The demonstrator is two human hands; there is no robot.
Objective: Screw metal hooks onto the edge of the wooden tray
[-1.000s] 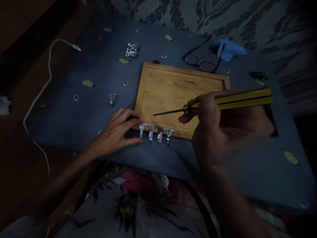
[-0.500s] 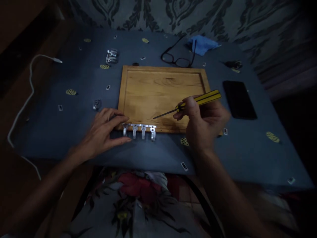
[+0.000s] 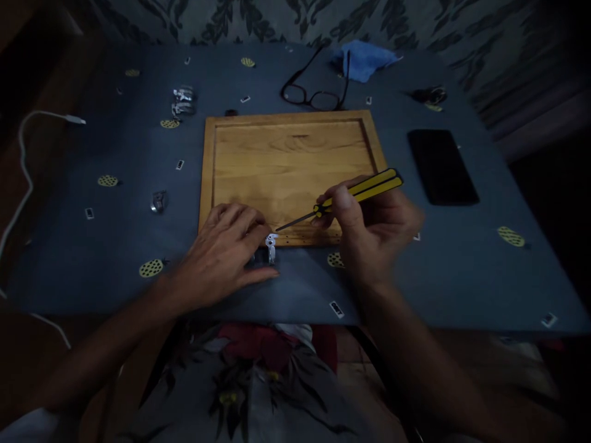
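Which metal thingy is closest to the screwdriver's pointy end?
The uncovered metal piece on the front edge of the board, beside the left hand. The screwdriver ends right beside it; the lone piece and the bunch, left of the board, are farther.

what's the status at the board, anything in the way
Right hand holding yellow-and-black screwdriver, tip near silver metal clip. Left hand at rectangular wooden board's near edge, partly blocking view.

hinges (image 3: 271, 247) pt-hidden by L hand (image 3: 224, 253), cable (image 3: 31, 183) cut off L
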